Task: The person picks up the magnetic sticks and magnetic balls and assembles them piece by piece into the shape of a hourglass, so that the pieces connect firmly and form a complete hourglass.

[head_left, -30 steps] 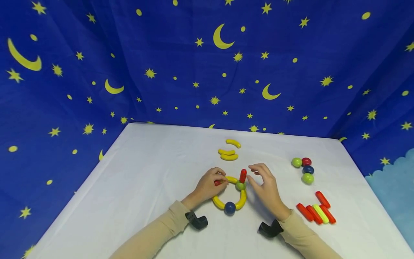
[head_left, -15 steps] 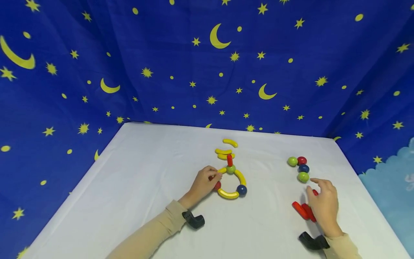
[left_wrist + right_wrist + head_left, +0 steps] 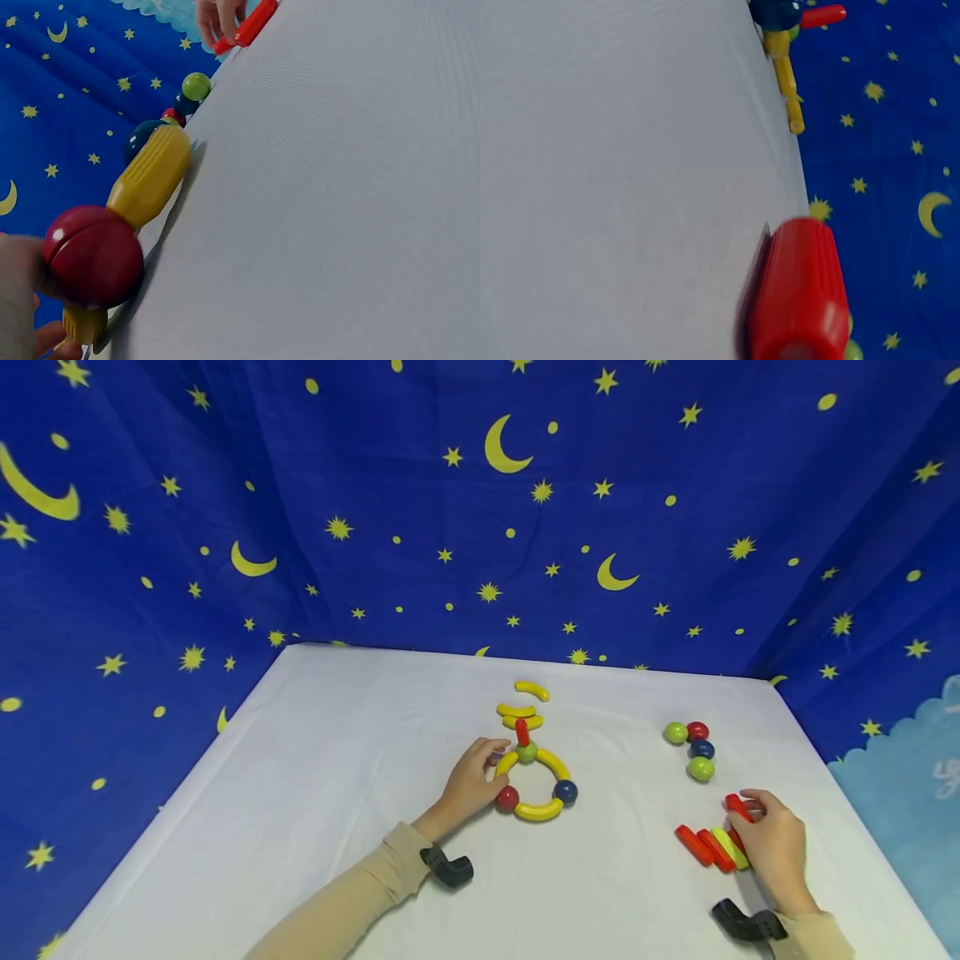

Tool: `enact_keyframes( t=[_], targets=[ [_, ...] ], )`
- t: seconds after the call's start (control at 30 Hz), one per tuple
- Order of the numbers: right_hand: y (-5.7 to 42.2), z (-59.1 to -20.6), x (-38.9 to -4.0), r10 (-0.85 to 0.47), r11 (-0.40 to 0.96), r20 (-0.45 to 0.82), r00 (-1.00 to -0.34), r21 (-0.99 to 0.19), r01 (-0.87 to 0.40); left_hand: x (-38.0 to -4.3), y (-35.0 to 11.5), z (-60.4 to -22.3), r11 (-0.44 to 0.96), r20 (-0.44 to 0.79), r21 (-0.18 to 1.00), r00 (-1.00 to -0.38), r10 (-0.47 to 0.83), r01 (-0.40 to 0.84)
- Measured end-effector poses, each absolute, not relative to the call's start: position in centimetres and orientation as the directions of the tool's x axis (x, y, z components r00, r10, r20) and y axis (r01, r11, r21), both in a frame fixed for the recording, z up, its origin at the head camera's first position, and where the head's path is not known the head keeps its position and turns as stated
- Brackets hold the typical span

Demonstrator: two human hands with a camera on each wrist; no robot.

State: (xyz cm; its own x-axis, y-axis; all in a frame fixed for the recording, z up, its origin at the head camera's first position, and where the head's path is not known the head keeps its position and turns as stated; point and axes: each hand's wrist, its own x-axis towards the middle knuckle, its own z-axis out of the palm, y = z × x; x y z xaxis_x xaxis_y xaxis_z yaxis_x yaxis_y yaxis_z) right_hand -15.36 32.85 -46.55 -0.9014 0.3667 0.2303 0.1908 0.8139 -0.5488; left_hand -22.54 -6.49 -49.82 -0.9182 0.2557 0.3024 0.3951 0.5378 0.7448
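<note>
A ring of yellow curved magnetic rods [image 3: 553,764] is joined by a red ball [image 3: 507,798], a blue ball [image 3: 566,792] and a green ball [image 3: 527,752]. From the green ball a red rod [image 3: 522,732] stands up. My left hand [image 3: 468,781] holds the ring's left side, thumb by the red ball and fingers around the yellow rod there. At the right, my right hand [image 3: 772,839] pinches a red rod [image 3: 737,804] between thumb and fingers; it partly hides the rods below. In the right wrist view a red rod [image 3: 801,289] looms close on the cloth.
Beside my right hand lie red rods [image 3: 693,845] and a yellow-green rod [image 3: 729,849]. Behind them sit several balls [image 3: 701,768], green, red and blue. Loose yellow curved rods [image 3: 532,691] lie behind the ring. A blue starry curtain [image 3: 420,510] borders the white table [image 3: 337,735].
My right hand has left the ring for the rods at the right and now grips one. The ring has turned and shifted; my left hand has moved from the red ball toward the yellow rod.
</note>
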Motion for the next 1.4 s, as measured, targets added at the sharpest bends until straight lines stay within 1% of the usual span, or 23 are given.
enact_keyframes(
  t=[0.07,0.13,0.23,0.3,0.4,0.5,0.57,0.7,0.83,0.97,1.0,1.1,1.17,1.23,1.33,1.4],
  targets=[
    [32.1,-46.2,-15.5,0.361,0.805,0.271,-0.892,-0.573,0.151,-22.5,-6.6,-49.7,0.537,0.269,0.750,-0.919,0.287,0.387],
    [30.9,-45.7,-15.9,0.334,0.795,0.340,-0.879,-0.602,0.069,-22.5,-6.6,-49.7,0.540,0.232,0.754,-0.921,0.314,0.374],
    [28.8,-45.2,-16.7,0.254,0.772,0.455,-0.853,-0.627,-0.104,-22.5,-6.6,-49.5,0.552,0.177,0.758,-0.924,0.339,0.348],
    [27.1,-45.1,-17.3,0.192,0.730,0.504,-0.842,-0.647,-0.220,-22.6,-6.6,-49.5,0.538,0.151,0.777,-0.927,0.343,0.326],
    [24.6,-45.1,-18.2,0.098,0.621,0.515,-0.851,-0.700,-0.352,-22.6,-6.4,-49.4,0.489,0.125,0.825,-0.935,0.331,0.284],
    [22.0,-45.1,-18.9,0.033,0.504,0.498,-0.867,-0.757,-0.416,-22.7,-6.5,-49.3,0.427,0.100,0.872,-0.940,0.327,0.242],
    [20.5,-45.1,-19.1,0.001,0.450,0.493,-0.870,-0.777,-0.439,-22.8,-6.5,-49.4,0.399,0.087,0.889,-0.938,0.336,0.226],
    [18.2,-45.4,-19.1,-0.065,0.416,0.500,-0.863,-0.773,-0.479,-23.1,-6.6,-49.5,0.313,0.072,0.930,-0.932,0.355,0.191],
    [16.9,-46.1,-19.0,-0.126,0.425,0.509,-0.852,-0.748,-0.510,-23.2,-6.7,-49.4,0.246,0.073,0.953,-0.922,0.379,0.176],
    [16.2,-46.4,-18.6,-0.145,0.458,0.518,-0.843,-0.720,-0.521,-23.0,-6.7,-49.0,0.222,0.102,0.954,-0.914,0.393,0.202],
    [16.0,-46.1,-18.4,-0.146,0.464,0.521,-0.841,-0.714,-0.524,-22.8,-6.8,-48.5,0.220,0.106,0.953,-0.912,0.395,0.206],
    [15.4,-45.0,-17.8,-0.151,0.491,0.526,-0.837,-0.695,-0.526,-22.8,-6.7,-48.8,0.232,0.154,0.938,-0.910,0.384,0.257],
    [15.3,-44.9,-18.0,-0.154,0.501,0.527,-0.836,-0.687,-0.525,-22.9,-6.6,-48.9,0.257,0.167,0.926,-0.913,0.373,0.275],
    [15.6,-45.7,-18.7,-0.153,0.501,0.529,-0.835,-0.687,-0.527,-23.4,-6.6,-49.9,0.287,0.197,0.907,-0.913,0.358,0.308],
    [16.4,-46.8,-20.1,-0.141,0.496,0.520,-0.843,-0.700,-0.515,-23.3,-6.7,-49.9,0.308,0.226,0.889,-0.909,0.351,0.340],
    [16.7,-46.9,-20.8,-0.133,0.492,0.499,-0.856,-0.717,-0.494,-23.3,-6.6,-50.0,0.306,0.246,0.883,-0.906,0.345,0.356]
  ],
)
